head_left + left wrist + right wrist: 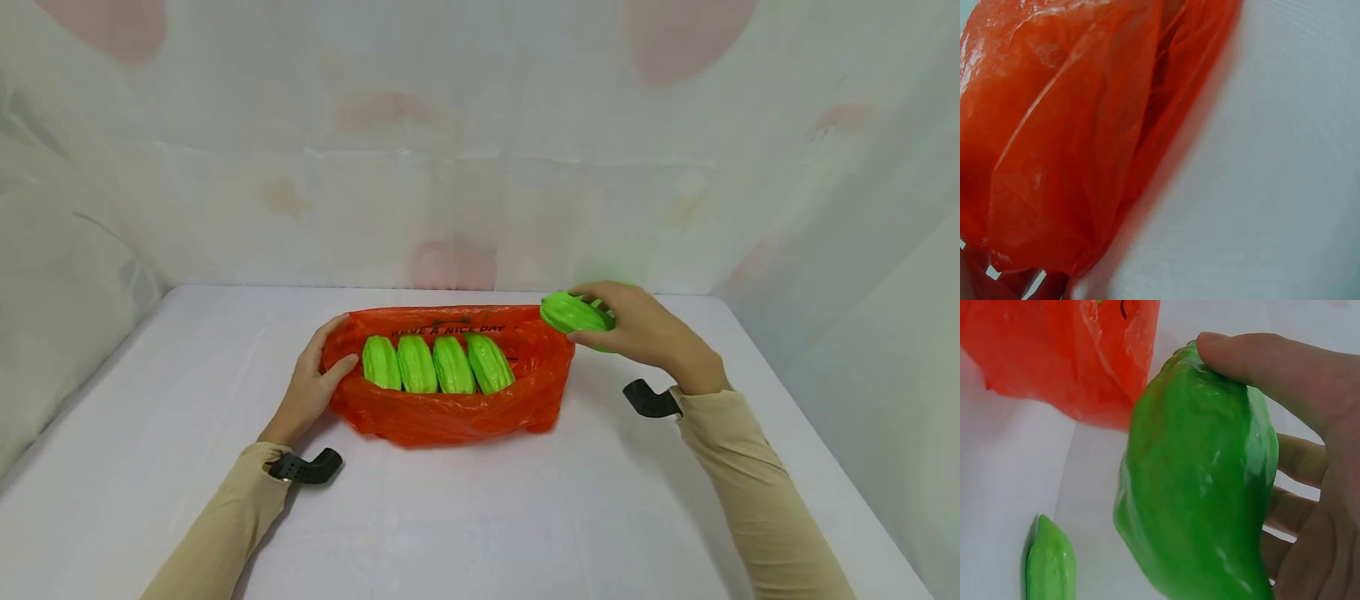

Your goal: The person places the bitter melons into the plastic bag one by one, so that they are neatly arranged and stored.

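Observation:
An orange-red plastic bag lies on the table with its mouth wide, and several bright green bitter melons sit side by side in it. My left hand grips the bag's left edge, thumb at the inside and fingers outside. In the left wrist view, the bag hides most of that hand. Over the bag's right end, my right hand holds another bitter melon between thumb and fingers. The right wrist view shows this melon close up, the thumb across its upper end.
One more green melon lies on the table in the right wrist view, apart from the bag. White cloth covers the table. A pale patterned curtain stands behind it and at both sides.

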{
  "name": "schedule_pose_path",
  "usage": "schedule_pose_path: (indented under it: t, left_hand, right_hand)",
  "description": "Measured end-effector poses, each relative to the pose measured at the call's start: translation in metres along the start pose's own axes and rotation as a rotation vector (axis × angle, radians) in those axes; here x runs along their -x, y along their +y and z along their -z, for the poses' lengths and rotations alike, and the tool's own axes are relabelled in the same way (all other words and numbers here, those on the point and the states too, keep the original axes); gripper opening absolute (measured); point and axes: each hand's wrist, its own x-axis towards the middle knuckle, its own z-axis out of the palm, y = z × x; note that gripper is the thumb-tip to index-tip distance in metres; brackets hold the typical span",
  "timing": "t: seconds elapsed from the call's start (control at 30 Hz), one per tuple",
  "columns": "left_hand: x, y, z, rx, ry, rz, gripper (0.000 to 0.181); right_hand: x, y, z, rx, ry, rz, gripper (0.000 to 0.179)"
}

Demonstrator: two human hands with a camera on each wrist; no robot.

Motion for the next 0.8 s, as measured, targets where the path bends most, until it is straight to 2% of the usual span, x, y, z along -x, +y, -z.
schedule_pose_path:
  t: [0.13,0.5,0.8]
  left_hand:
    - [0.0,0.0,0.0,0.003,0.001,-0.01,0.06]
    - [-0.001,-0.002,0.001,0.004,0.007,-0.018,0.059]
    - [-0.001,-0.001,0.0,0.001,0.009,-0.026,0.059]
  right_hand:
    - [-0.004,-0.004,-0.002,0.027,-0.01,0.034,0.053]
    - [-0.015,-0.022,-0.009,0.084,-0.055,0.051,0.057]
    - [-0.023,-0.03,-0.018,0.126,-0.102,0.029,0.058]
